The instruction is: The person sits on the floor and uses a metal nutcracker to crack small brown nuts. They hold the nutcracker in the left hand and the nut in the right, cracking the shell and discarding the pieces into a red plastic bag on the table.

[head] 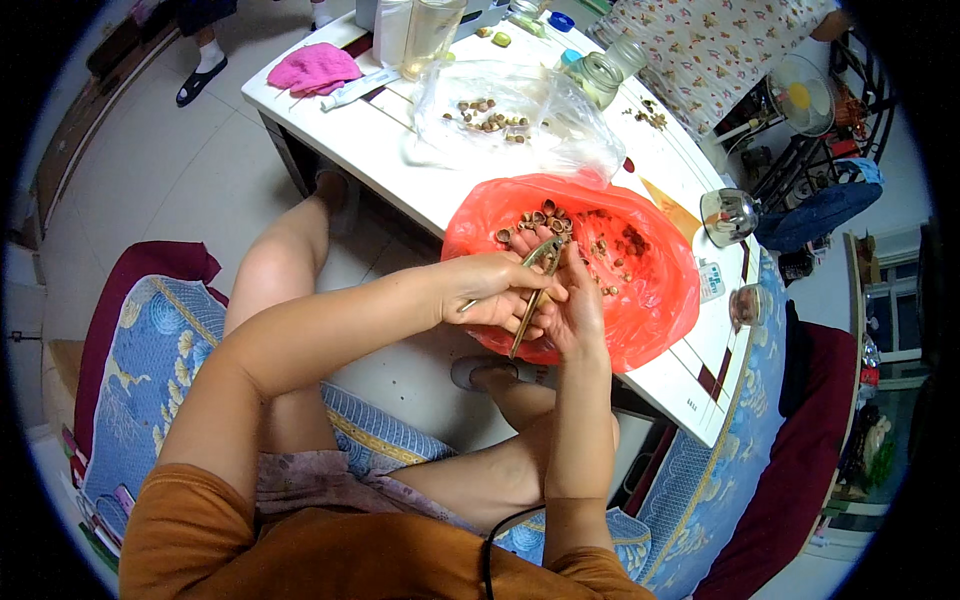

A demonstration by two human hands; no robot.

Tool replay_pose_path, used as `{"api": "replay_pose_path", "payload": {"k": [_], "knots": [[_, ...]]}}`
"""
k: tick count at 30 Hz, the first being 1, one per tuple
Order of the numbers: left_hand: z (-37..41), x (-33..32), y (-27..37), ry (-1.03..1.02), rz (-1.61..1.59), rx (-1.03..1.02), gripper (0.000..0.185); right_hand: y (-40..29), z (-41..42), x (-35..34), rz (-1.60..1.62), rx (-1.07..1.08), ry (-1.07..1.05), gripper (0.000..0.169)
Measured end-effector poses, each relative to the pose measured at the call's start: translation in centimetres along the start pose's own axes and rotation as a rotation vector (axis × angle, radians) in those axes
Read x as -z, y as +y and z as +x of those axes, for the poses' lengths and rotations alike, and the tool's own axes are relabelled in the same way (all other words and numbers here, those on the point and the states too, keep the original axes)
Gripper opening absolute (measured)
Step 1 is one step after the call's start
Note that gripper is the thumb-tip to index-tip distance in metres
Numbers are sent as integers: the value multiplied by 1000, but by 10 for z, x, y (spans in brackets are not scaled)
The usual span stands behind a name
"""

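Note:
My left hand [499, 292] grips metal nutcracker pliers [531, 304], with one handle pointing back past the wrist and the other slanting down. Under them, my right hand [574, 307] is cupped palm up, its fingers around the jaw end. Whether a nut sits in the jaws or palm is too small and covered to tell. Both hands are above the near side of a red plastic bag [660, 322], spread open like a bowl. Inside it, brown nutshell halves [551, 217] lie heaped beyond my fingers, with dark bits and several small round nuts [609, 289] to the right.
A clear plastic bag [442, 142] with round nuts lies farther back on the white table [360, 157]. Around it are a pink cloth [313, 67], a tube [360, 90], tall cups, and glass jars [600, 75]. A glass [729, 217] stands right; another person [675, 52] is behind the table.

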State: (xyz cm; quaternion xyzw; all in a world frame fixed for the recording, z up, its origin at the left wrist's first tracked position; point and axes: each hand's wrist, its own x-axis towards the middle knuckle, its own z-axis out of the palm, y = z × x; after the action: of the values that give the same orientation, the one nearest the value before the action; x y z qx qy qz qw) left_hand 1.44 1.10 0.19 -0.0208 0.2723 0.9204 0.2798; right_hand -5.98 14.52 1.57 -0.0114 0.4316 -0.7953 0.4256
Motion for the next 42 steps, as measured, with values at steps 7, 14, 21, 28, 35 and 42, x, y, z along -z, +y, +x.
{"api": "replay_pose_path", "payload": {"k": [7,14,21,28,35,42], "knots": [[-1,3,0,61,-99,-19,13,-6,-7,-5,-193,17,20,29],[1,2,1,75,-49,-31,13,-10,-11,5,-243,-56,13,23],[-2,-1,9,-6,59,-62,17,-11,-11,10,29,-157,-9,27],[-5,-2,21,193,196,-235,20,-5,-3,10,-47,188,-44,30],[6,-11,8,396,244,-365,20,11,0,-1,-145,302,12,31],[10,1,6,373,143,-380,21,10,-2,-4,-231,346,46,34]]}}
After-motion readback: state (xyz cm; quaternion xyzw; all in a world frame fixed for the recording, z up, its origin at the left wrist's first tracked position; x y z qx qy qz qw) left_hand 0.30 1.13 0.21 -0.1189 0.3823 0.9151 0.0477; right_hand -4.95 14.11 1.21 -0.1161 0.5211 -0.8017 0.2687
